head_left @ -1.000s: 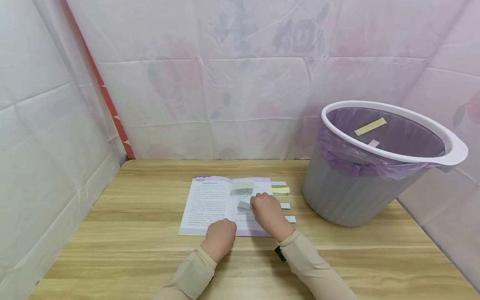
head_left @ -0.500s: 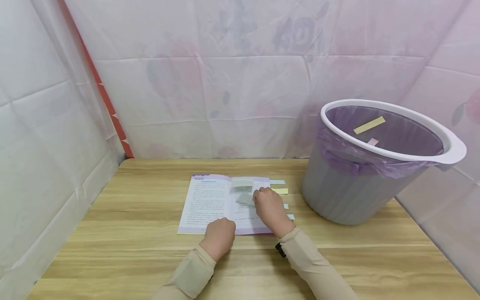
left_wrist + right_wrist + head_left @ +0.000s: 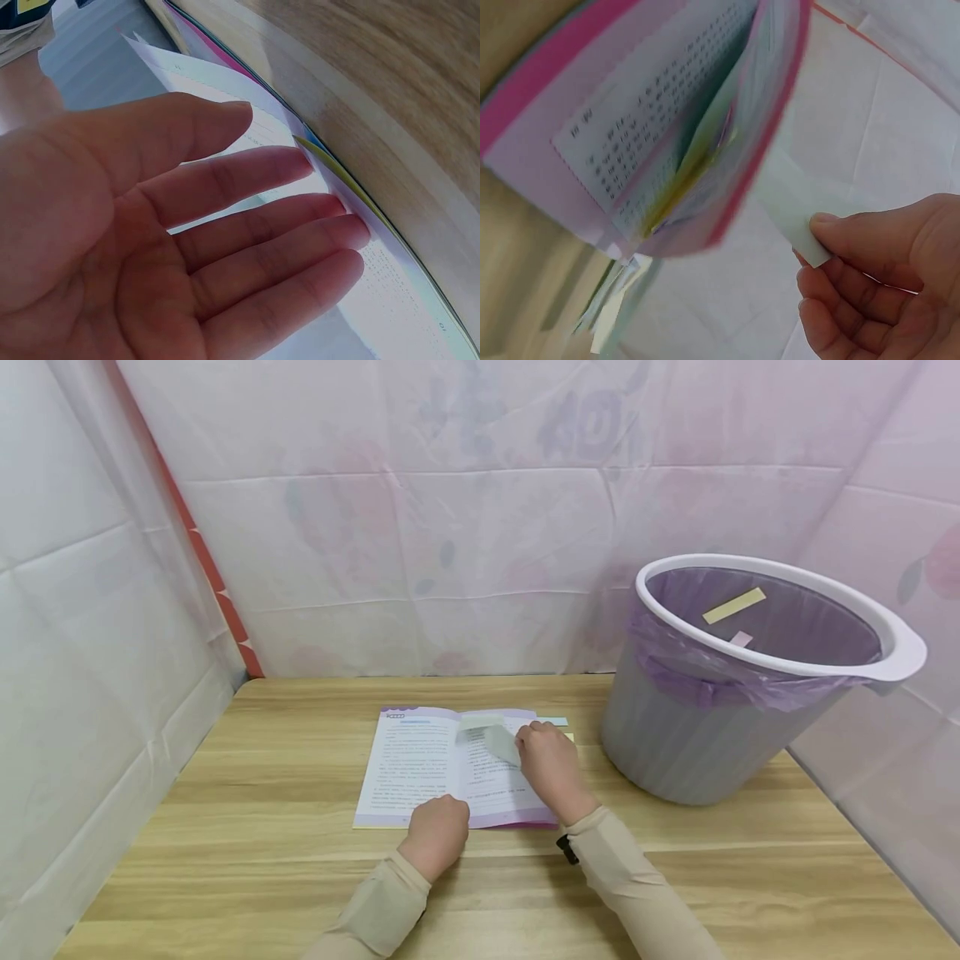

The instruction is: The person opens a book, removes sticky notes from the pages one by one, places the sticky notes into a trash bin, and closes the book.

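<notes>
An open book [image 3: 405, 768] lies on the table with printed pages. My right hand [image 3: 551, 766] is over the right page and pinches one end of a pale green sticky strip [image 3: 504, 747] between thumb and fingers, plain in the right wrist view [image 3: 806, 244]. The strip's other end reaches toward a second pale green sticky strip [image 3: 480, 722] near the top of that page. At the book's lower edge, by the spine, my left hand [image 3: 437, 831] touches the pages; in the left wrist view its fingers [image 3: 262, 255] stretch out over the paper, nearly straight.
A blue index tab [image 3: 553, 721] sticks out from the book's right side. To the right stands a grey bin [image 3: 675, 743] with a purple liner; a yellow strip [image 3: 735, 606] and a pink strip [image 3: 741, 639] cling inside. Patterned cloth [image 3: 487, 552] hangs behind the table.
My right hand has moved right and slightly away from me, drawing up the end of the strip. The lower tabs on the right side are now hidden. My left hand has stayed in place.
</notes>
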`<state>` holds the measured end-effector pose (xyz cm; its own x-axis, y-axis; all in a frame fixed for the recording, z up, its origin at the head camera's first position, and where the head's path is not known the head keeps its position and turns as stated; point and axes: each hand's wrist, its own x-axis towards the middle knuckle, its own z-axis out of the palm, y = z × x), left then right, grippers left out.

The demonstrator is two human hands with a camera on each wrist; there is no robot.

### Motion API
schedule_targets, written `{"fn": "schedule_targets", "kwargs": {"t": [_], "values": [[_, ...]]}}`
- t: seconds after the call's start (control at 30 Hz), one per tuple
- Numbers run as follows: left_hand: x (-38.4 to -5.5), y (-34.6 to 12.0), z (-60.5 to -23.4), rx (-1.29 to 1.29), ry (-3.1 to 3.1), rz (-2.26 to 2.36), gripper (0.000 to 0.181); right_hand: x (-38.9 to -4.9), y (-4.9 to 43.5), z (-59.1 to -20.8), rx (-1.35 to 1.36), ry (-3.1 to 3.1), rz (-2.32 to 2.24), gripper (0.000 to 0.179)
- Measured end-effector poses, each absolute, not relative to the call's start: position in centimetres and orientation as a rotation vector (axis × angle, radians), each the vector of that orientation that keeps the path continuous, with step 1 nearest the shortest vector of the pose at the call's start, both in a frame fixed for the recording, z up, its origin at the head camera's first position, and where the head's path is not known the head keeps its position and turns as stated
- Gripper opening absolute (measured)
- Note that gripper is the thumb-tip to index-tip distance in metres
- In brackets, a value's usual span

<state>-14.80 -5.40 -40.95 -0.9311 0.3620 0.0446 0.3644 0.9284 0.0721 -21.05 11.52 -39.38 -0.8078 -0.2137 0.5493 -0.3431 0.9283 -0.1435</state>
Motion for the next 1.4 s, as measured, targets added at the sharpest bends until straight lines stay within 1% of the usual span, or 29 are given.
{"fn": "schedule_targets", "kwargs": {"t": [0.37,0.47,0.63,0.73,0.83,0.97,1.1,1.2,1.4], "values": [[-14.9,-5.1,-41.0,-0.587,-3.045,-0.149,0.017,-20.8,13.1,-37.8,0.38,-2.522,0.354,0.003],[-14.8,-5.1,-40.9,-0.593,-3.045,-0.159,0.017,-20.5,13.5,-37.0,0.361,-2.531,0.38,0.004],[-14.7,-5.1,-40.7,-0.586,-3.055,-0.18,0.018,-19.2,14.3,-34.4,0.407,-2.391,0.463,0.007],[-14.6,-5.0,-40.7,-0.58,-3.061,-0.189,0.018,-18.0,15.1,-32.3,0.484,-2.148,0.52,0.009],[-14.6,-5.0,-40.6,-0.577,-3.064,-0.189,0.018,-16.3,15.8,-29.8,0.497,-1.839,0.571,0.012],[-14.5,-5.0,-40.6,-0.582,-3.06,-0.187,0.017,-14.0,16.4,-26.8,0.373,-1.433,0.65,0.009],[-14.4,-5.1,-40.7,-0.578,-3.055,-0.183,0.017,-12.9,17.4,-24.8,0.23,-1.218,0.661,0.008],[-14.4,-5.3,-40.8,-0.559,-3.056,-0.178,0.016,-13.2,19.3,-23.8,0.151,-1.256,0.619,0.007],[-14.4,-5.3,-40.7,-0.565,-3.061,-0.16,0.016,-14.2,24.4,-23.1,0.061,-1.502,0.53,0.015]]}}
